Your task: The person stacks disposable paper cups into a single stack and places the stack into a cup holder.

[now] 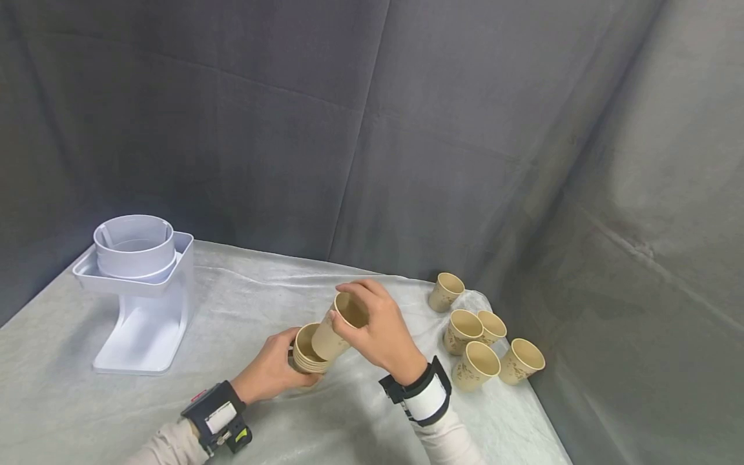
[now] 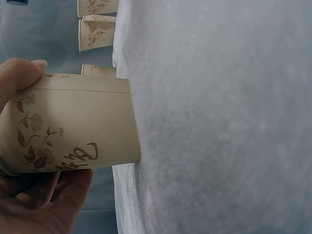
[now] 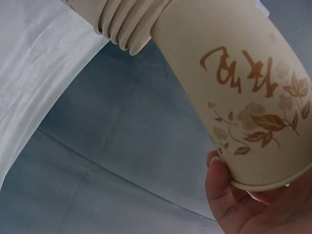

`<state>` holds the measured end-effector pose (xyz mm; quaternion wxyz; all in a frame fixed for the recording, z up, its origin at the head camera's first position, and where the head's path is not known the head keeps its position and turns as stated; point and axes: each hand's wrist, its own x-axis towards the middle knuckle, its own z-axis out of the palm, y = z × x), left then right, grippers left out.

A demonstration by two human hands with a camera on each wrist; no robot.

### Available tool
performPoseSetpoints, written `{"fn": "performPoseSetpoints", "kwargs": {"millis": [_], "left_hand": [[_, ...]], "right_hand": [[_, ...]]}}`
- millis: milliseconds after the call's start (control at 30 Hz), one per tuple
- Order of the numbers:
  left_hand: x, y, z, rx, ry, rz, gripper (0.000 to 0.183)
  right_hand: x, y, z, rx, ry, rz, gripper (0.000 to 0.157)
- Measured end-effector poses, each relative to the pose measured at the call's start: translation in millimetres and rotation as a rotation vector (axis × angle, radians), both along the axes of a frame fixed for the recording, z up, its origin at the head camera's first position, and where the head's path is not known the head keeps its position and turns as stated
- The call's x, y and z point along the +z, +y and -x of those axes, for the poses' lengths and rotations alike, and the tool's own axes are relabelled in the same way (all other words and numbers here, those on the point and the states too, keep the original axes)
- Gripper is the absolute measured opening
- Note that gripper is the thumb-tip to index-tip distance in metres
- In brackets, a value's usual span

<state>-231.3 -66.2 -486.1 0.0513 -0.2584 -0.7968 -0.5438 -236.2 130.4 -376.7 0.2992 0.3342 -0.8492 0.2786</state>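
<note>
Hands (image 1: 273, 369) (image 1: 380, 330) hold a tapered, floral paper cup (image 1: 329, 340) and a ridge-rimmed stack (image 1: 308, 363).

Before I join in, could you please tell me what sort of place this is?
Probably a staged recording booth: grey drapes hang behind and to the right of a cloth-covered work surface, and dark wrist straps are being worn.

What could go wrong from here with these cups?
The tilted cup meets the stack at an angle and might snag on its rim. The right hand pinches that cup near its mouth; squeezing harder could bend the wall. Loose cups stand right of that hand; a swing could topple one.
</note>
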Motion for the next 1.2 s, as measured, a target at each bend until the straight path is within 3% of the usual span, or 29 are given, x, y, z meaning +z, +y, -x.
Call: {"fn": "performPoseSetpoints", "kwargs": {"millis": [33,167,267,1200], "left_hand": [[5.0,0,-3.4,0.0,0.003,-0.003,0.069],[3.1,0,-2.5,-0.002,0.008,-0.008,0.069],[-7.9,-1,4.7,-0.011,0.023,-0.007,0.07],[-5.6,-1,5.6,-0.026,0.038,0.013,0.064]], "right_hand": [[0.0,-1,0.1,-0.003,-0.002,-0.003,0.036],[-1.9,-4,1.7,-0.007,-0.013,-0.015,0.037],[-5.7,-6,3.6,-0.005,-0.026,-0.025,0.038],[-38.6,-25,-1.0,0.051,-0.108,-0.289,0.049]]}}
